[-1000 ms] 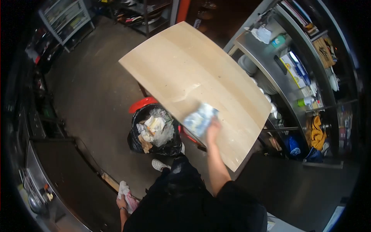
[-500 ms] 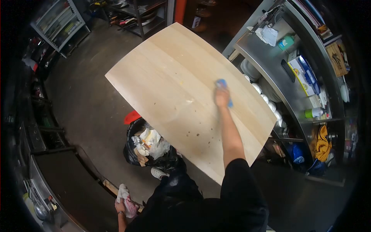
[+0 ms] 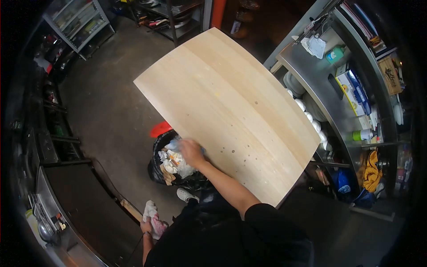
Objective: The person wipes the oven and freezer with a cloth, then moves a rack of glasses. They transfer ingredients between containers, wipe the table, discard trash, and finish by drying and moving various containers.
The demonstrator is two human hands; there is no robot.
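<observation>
My right hand [image 3: 192, 152] is at the near left edge of a pale wooden board [image 3: 231, 102], its fingers closed on a blue cloth [image 3: 174, 145] that is blurred and partly hidden by the hand. Directly below it stands a bin lined with a black bag [image 3: 156, 165], full of crumpled paper and clear plastic [image 3: 184, 169]. Down by my side, my left hand [image 3: 146, 226] grips a white rag with pinkish-red stains [image 3: 154, 219]. Dark crumbs and small specks [image 3: 233, 151] lie scattered over the near part of the board.
A red object [image 3: 160, 129] pokes out behind the bin. To the right, a steel counter [image 3: 307, 62] holds boxes, a green bottle [image 3: 335, 55] and a spray can [image 3: 363, 135], with stacked dishes below. My shoe [image 3: 187, 195] is close to the bin. Shelving [image 3: 171, 26] stands at the back.
My right hand has swept with the blue cloth from the board's right side to its left edge, over the bin. The left hand still holds the rag low down.
</observation>
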